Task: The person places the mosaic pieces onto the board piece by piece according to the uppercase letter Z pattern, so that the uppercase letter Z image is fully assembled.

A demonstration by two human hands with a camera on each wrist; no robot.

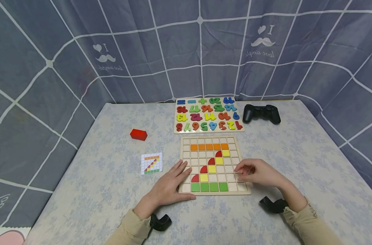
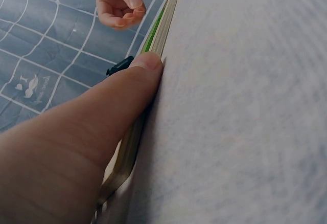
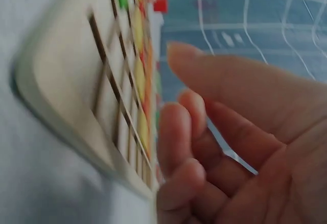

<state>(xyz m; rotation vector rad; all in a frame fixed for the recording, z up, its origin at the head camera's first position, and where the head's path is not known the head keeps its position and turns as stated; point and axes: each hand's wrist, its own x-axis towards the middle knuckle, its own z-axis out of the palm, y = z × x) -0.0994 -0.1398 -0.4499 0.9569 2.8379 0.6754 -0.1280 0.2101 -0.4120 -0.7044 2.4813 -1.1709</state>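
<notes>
A wooden grid board (image 1: 229,169) lies flat on the table. It bears an orange row (image 1: 209,147) of square tiles near the top, a green row (image 1: 209,186) near the bottom, and a slanting line of red quarter-round pieces and yellow squares (image 1: 212,169) between them. My left hand (image 1: 169,182) rests on the board's left edge, fingers spread, its thumb (image 2: 148,63) along the front edge. Over the board's right edge hovers my right hand (image 1: 259,173); in the right wrist view its fingers (image 3: 176,137) are loosely curled, the thumb apart, with nothing seen between them.
A printed card (image 1: 151,164) with the same coloured pattern lies left of the board, and a red block (image 1: 138,134) behind it. Beyond the board lies a number puzzle (image 1: 208,132), with a black game controller (image 1: 260,114) to its right. A grey-blue curtain (image 1: 186,51) hangs behind the table.
</notes>
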